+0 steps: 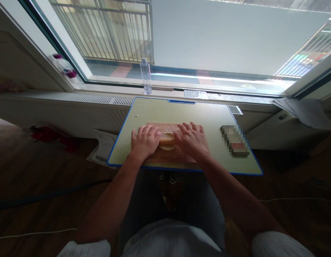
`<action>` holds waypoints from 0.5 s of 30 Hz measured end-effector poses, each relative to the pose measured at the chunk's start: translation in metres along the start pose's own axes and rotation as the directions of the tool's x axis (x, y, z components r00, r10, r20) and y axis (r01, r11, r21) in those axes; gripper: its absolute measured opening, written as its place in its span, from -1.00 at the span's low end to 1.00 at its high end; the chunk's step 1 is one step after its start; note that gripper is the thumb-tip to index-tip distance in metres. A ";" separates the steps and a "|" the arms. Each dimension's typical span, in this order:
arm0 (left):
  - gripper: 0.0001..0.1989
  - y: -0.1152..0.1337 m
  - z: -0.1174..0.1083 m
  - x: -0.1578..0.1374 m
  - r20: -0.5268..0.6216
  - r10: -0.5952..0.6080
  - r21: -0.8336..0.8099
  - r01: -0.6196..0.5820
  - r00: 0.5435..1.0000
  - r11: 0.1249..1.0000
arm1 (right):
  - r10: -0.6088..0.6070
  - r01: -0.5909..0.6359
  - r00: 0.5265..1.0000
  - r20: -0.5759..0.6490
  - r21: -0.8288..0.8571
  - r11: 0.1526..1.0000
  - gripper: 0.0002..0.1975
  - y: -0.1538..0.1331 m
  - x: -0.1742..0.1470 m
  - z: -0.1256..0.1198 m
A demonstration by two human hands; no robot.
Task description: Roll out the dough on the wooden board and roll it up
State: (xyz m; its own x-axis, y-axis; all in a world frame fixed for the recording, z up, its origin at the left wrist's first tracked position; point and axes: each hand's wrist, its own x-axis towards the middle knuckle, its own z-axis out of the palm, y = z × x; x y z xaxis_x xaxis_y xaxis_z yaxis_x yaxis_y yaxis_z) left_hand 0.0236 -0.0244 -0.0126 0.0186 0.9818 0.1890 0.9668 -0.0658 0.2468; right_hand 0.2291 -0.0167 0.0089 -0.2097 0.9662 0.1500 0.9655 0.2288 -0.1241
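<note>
A flat round of dough [167, 147] lies in the middle of a wooden board [172, 156]. Across the dough runs a short wooden rolling pin [167, 141], its ends covered by my hands. My left hand [146, 140] bears down over the pin's left end, thumb side beside the dough. Over the right end lies my right hand [191, 139], palm down with the fingers reaching forward. Traces of flour and small crumbs show on the board beyond the pin.
The board rests on a pale green table [208, 114] with a blue rim. A blurred-out phone-like object [235, 141] lies at its right. Behind, a clear bottle [146, 76] stands on the windowsill, and a white and purple bottle [65, 66] at far left.
</note>
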 end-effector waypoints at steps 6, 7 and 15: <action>-0.51 0.000 -0.005 0.018 0.083 -0.048 -0.002 0.048 0.995 0.999 | 0.021 -0.021 1.000 0.005 0.033 0.999 -0.45 0.005 0.020 0.006; -0.51 0.000 -0.005 0.021 0.096 -0.054 0.001 0.054 0.994 0.999 | 0.027 -0.028 1.000 0.009 0.044 0.999 -0.45 0.005 0.024 0.006; -0.50 -0.005 -0.001 0.048 0.153 -0.083 0.009 0.082 0.985 0.997 | 0.056 -0.059 0.997 0.050 0.069 0.996 -0.49 0.007 0.046 0.005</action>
State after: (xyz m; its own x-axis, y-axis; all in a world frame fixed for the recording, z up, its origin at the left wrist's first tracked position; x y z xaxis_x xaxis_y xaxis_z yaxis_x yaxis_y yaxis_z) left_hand 0.0192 0.0227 -0.0036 -0.0227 0.9995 0.0204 0.9674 0.0168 0.2528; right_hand 0.2250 0.0300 0.0099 -0.1631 0.9822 0.0937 0.9632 0.1790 -0.2004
